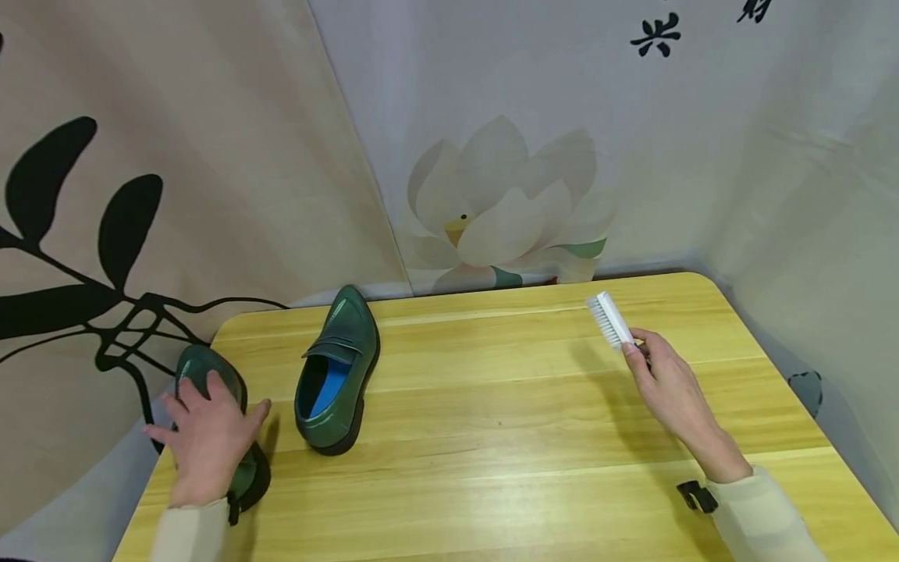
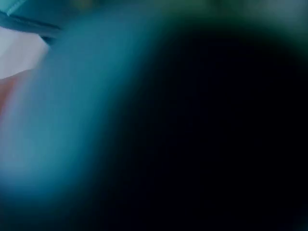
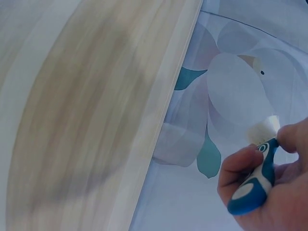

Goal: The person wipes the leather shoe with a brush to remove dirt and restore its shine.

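Two dark green loafers are at the left of the table in the head view. My left hand (image 1: 209,439) lies over the outer loafer (image 1: 204,361) with fingers spread, covering its middle; the toe and part of the heel show. To its right stands the other loafer (image 1: 342,332) with a blue insole, untouched. Over the table's right side, my right hand (image 1: 670,394) grips a small brush (image 1: 612,320) with white bristles. The right wrist view shows its blue-and-white handle (image 3: 252,189) between thumb and curled fingers. The left wrist view is mostly dark and blurred.
The wooden table (image 1: 492,390) has rounded far corners. Behind it hangs a pale curtain (image 1: 520,78) printed with a lotus and dark leaves. Fabric also closes off the right side.
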Available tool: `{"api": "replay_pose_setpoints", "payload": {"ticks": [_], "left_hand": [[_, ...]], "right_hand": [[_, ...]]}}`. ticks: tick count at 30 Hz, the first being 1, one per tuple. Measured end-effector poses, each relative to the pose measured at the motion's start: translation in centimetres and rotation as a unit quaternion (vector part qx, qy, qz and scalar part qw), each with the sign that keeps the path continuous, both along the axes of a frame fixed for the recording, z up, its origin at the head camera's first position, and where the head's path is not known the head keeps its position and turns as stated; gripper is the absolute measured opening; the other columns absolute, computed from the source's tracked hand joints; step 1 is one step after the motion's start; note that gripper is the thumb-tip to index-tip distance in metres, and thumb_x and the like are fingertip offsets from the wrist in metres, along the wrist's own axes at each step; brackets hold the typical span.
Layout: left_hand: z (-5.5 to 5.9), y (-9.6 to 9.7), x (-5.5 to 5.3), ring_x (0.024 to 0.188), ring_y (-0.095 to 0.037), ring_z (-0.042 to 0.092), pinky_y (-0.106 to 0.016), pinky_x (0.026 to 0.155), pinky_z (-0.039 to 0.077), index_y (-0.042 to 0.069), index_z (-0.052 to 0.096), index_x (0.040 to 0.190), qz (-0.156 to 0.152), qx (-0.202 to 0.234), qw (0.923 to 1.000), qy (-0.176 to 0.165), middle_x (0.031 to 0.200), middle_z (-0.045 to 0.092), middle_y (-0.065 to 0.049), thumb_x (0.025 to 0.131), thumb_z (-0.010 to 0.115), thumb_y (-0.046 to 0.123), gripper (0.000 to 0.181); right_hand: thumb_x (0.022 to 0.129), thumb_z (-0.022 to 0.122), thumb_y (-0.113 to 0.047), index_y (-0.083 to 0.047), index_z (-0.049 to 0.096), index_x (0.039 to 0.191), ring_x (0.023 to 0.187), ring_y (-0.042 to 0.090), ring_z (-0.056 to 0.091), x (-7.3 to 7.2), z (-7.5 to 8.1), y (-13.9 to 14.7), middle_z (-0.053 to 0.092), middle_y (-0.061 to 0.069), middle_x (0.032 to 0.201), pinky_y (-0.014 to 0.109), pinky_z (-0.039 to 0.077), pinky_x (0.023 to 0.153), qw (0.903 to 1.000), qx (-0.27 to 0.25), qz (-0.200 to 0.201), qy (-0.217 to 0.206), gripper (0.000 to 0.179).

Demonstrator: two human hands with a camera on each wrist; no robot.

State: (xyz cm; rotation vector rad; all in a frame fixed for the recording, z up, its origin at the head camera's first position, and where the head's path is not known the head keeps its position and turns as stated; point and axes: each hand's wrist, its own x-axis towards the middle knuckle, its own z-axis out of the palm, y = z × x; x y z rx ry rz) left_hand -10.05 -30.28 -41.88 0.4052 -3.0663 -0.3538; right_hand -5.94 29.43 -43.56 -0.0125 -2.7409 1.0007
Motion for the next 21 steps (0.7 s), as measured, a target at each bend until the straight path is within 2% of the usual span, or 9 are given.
{"api": "replay_pose_setpoints", "payload": {"ticks": [2, 5, 7, 10, 13, 16, 21], "left_hand": [[0.1, -0.7, 0.1, 0.133, -0.08, 0.005, -0.094, 0.093, 0.002, -0.023, 0.019, 0.15, 0.026, 0.0, 0.9987, -0.045, 0.143, 0.01, -0.06, 0.093, 0.071, 0.044, 0.103], [0.3, -1.6, 0.2, 0.128, -0.083, 0.009, -0.094, 0.092, 0.006, -0.021, 0.008, 0.153, 0.061, 0.024, 0.9929, -0.1, 0.14, 0.009, -0.061, 0.093, 0.067, 0.055, 0.113], [0.4, -2.0, 0.2, 0.126, -0.084, 0.012, -0.093, 0.094, 0.011, -0.02, 0.0, 0.154, 0.085, 0.046, 0.9861, -0.135, 0.141, 0.006, -0.061, 0.094, 0.062, 0.062, 0.119], [0.6, -2.8, 0.4, 0.123, -0.081, 0.023, -0.086, 0.096, 0.026, -0.02, -0.006, 0.152, 0.108, 0.069, 0.9752, -0.18, 0.137, 0.009, -0.062, 0.094, 0.054, 0.07, 0.122], [0.6, -3.4, 0.7, 0.118, -0.075, 0.035, -0.076, 0.093, 0.038, -0.023, -0.002, 0.149, 0.112, 0.068, 0.9691, -0.209, 0.129, 0.022, -0.061, 0.094, 0.05, 0.074, 0.123], [0.7, -4.0, 0.7, 0.115, -0.072, 0.039, -0.072, 0.09, 0.041, -0.025, 0.003, 0.146, 0.1, 0.073, 0.9671, -0.222, 0.124, 0.031, -0.06, 0.092, 0.053, 0.075, 0.124], [0.6, -5.1, 0.7, 0.114, -0.075, 0.037, -0.075, 0.089, 0.039, -0.023, 0.004, 0.15, 0.065, 0.083, 0.9701, -0.219, 0.128, 0.026, -0.062, 0.095, 0.055, 0.067, 0.117]], "right_hand": [[0.113, 0.042, -0.031, 0.008, 0.047, 0.145, 0.078, 0.027, 0.056, 0.0, 0.0, 0.0, 0.064, 0.027, 0.114, 0.032, 0.044, 0.058, 1.0, 0.001, 0.001, 0.0, 0.051], [0.113, 0.042, -0.031, 0.009, 0.047, 0.145, 0.077, 0.027, 0.055, -0.1, 0.0, -0.1, 0.064, 0.027, 0.114, 0.032, 0.044, 0.057, 1.0, 0.001, 0.001, 0.001, 0.051], [0.113, 0.041, -0.031, 0.009, 0.047, 0.144, 0.076, 0.026, 0.054, -0.1, 0.0, -0.2, 0.064, 0.027, 0.114, 0.032, 0.043, 0.057, 1.0, 0.002, 0.001, 0.001, 0.051], [0.113, 0.04, -0.032, 0.009, 0.047, 0.145, 0.073, 0.025, 0.052, -0.3, 0.0, -0.3, 0.064, 0.025, 0.112, 0.032, 0.042, 0.056, 1.0, -0.002, 0.005, 0.0, 0.051], [0.114, 0.039, -0.032, 0.008, 0.047, 0.145, 0.07, 0.023, 0.05, -0.5, -0.1, -0.4, 0.063, 0.023, 0.111, 0.032, 0.041, 0.055, 0.9999, 0.0, 0.01, 0.0, 0.052], [0.114, 0.039, -0.031, 0.008, 0.047, 0.145, 0.07, 0.023, 0.05, -0.5, -0.1, -0.5, 0.063, 0.022, 0.11, 0.032, 0.041, 0.055, 0.9999, 0.003, 0.011, 0.004, 0.051], [0.114, 0.039, -0.031, 0.008, 0.048, 0.144, 0.07, 0.023, 0.05, -0.5, -0.2, -0.4, 0.063, 0.022, 0.109, 0.032, 0.041, 0.055, 0.9999, 0.001, 0.01, 0.005, 0.05]]}}
